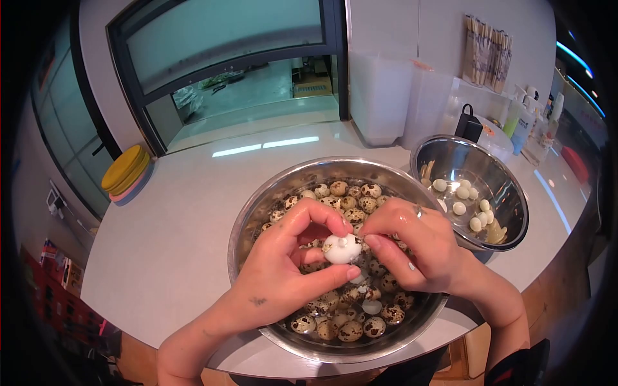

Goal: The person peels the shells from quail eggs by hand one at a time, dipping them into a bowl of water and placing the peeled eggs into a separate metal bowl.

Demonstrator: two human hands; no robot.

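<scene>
The left hand (283,270) curls its thumb and fingers around a half-peeled egg (341,249), held just above the large steel bowl (246,215) of speckled quail eggs (351,201). The right hand (418,248) pinches narrowly at the egg's side. Peeled eggs (461,192) lie in the smaller bowl (523,215) to the right.

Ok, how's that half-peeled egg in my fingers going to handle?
The egg looks wet and glossy, so probably slippery. Mostly bare of shell, it may split under a hard pinch. Round, so likely to roll if set down.
</scene>
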